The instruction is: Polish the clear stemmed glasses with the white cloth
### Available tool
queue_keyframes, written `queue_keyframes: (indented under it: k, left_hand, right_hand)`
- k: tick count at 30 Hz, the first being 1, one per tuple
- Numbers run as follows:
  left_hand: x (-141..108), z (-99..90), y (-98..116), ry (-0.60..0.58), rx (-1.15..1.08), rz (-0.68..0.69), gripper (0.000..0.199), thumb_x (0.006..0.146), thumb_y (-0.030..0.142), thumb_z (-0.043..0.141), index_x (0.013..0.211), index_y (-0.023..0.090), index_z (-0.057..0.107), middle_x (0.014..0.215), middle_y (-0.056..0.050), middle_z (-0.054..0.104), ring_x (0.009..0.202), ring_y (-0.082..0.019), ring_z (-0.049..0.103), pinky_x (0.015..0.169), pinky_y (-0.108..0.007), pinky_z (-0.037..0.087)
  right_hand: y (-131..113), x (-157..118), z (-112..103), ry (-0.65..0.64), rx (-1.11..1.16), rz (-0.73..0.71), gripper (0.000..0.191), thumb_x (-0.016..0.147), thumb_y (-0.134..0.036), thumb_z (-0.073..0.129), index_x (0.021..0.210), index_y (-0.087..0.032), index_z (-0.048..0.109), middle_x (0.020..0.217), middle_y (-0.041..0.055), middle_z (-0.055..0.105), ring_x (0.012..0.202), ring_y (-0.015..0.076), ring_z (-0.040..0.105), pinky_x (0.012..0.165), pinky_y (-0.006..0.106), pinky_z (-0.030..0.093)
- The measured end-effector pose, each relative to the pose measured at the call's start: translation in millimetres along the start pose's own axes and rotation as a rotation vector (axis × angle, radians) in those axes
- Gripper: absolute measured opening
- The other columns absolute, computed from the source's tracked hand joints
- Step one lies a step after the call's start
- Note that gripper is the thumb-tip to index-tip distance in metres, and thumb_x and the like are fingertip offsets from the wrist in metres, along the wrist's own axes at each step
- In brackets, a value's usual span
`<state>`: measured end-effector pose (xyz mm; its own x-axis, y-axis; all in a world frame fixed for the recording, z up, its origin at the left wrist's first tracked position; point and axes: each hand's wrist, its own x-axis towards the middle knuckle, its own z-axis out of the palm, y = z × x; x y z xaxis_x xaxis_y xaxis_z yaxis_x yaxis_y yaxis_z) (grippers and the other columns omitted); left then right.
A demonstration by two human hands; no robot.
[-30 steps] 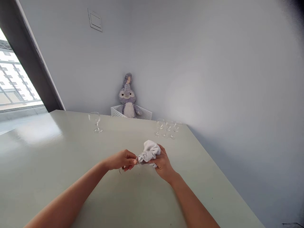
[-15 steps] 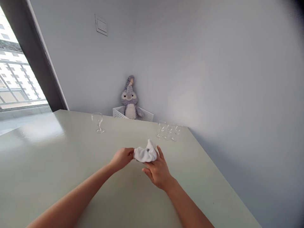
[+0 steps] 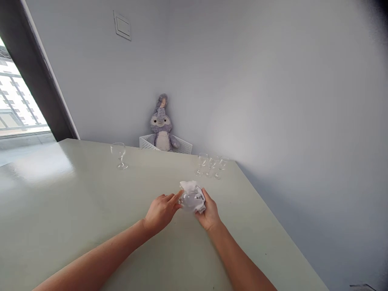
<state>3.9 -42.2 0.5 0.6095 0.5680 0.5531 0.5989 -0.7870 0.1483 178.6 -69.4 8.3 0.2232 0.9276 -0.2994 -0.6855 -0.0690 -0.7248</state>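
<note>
A clear stemmed glass (image 3: 188, 201) lies tilted on its side between my two hands, above the table. My left hand (image 3: 161, 211) is closed at the glass's left end, with fingers pinching around its stem or foot. A crumpled white cloth (image 3: 190, 186) wraps the far and right sides of the bowl. My right hand (image 3: 210, 213) is closed around the cloth and presses it to the glass; its fingertips are partly hidden behind the cloth.
One stemmed glass (image 3: 119, 155) stands upright at the back left of the pale table (image 3: 91, 202). Three small stemmed glasses (image 3: 212, 165) stand together at the back right. Behind the table edge, a plush toy (image 3: 162, 127) sits in a white perforated basket (image 3: 185, 147).
The glass has come into view, tilted out from under the cloth. My right hand has turned and closed around the cloth. The camera view has shifted slightly right.
</note>
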Motion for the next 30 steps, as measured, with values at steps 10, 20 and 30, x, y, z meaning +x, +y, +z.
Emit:
queue_keyframes:
  k: [10, 20, 30]
  left_hand:
    - [0.8, 1.5, 16.4, 0.159, -0.249, -0.251, 0.046, 0.087, 0.013, 0.03, 0.131, 0.027, 0.031, 0.117, -0.01, 0.045, 0.088, -0.017, 0.054, 0.075, -0.035, 0.047]
    - [-6.7, -1.0, 29.9, 0.017, -0.888, -0.421, 0.053, 0.08, 0.027, 0.047, 0.132, 0.026, 0.033, 0.14, -0.006, 0.031, 0.13, -0.027, 0.021, 0.104, -0.046, 0.021]
    - [13.7, -29.0, 8.4, -0.114, -1.543, -0.836, 0.057, 0.069, 0.044, 0.063, 0.116, 0.02, 0.039, 0.12, -0.016, 0.053, 0.096, -0.026, 0.057, 0.072, -0.034, 0.047]
  right_hand:
    - [30.3, -43.3, 32.9, -0.345, 0.101, -0.195, 0.032, 0.085, -0.045, 0.043, 0.104, -0.024, 0.057, 0.108, 0.0031, 0.059, 0.105, 0.019, 0.05, 0.09, 0.038, 0.04]
    - [39.0, -30.0, 18.3, -0.255, -0.362, -0.306, 0.035, 0.077, -0.045, 0.056, 0.098, -0.017, 0.056, 0.087, 0.005, 0.06, 0.078, 0.0162, 0.054, 0.067, 0.028, 0.044]
    - [37.4, -17.7, 7.8, -0.453, -0.619, -0.24, 0.031, 0.07, -0.045, 0.062, 0.07, -0.015, 0.053, 0.058, -0.0037, 0.045, 0.053, 0.0087, 0.039, 0.05, 0.022, 0.031]
